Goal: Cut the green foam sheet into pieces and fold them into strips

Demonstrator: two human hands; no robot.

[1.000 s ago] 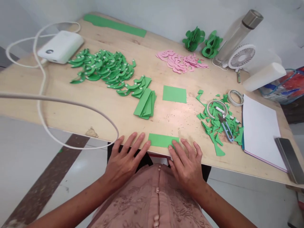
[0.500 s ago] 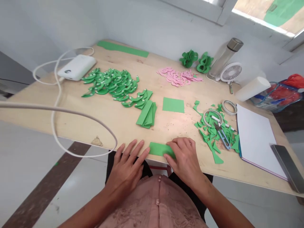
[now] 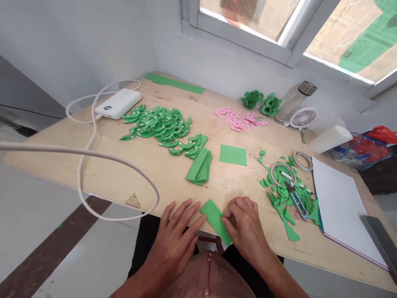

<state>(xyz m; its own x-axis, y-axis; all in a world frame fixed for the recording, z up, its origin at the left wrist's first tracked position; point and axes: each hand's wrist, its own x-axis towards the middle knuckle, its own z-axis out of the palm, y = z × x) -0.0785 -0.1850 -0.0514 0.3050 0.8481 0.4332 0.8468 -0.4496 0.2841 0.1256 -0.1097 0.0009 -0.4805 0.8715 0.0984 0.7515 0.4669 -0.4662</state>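
Observation:
A folded-looking strip of green paper (image 3: 214, 216) lies slanted at the table's front edge, its near end sticking out past the edge. My right hand (image 3: 247, 227) pinches its right side between thumb and curled fingers. My left hand (image 3: 176, 235) rests on the edge with fingers spread, the index fingertip by the strip's left side. Farther in are a stack of green paper strips (image 3: 199, 167) and a single flat green sheet (image 3: 233, 155).
Left lie curved green cutouts (image 3: 161, 124), a power bank (image 3: 119, 103) and a looping white cable (image 3: 133, 163). Pink cutouts (image 3: 238, 120) lie behind. At right are green scraps (image 3: 290, 227), blue-handled snips (image 3: 298, 203), tape (image 3: 303, 161), white paper (image 3: 338, 207) and a phone (image 3: 380, 238).
The green strip has turned from lying along the table edge to a slant, its near end now over the edge. My right hand keeps hold of it. The view has tilted up.

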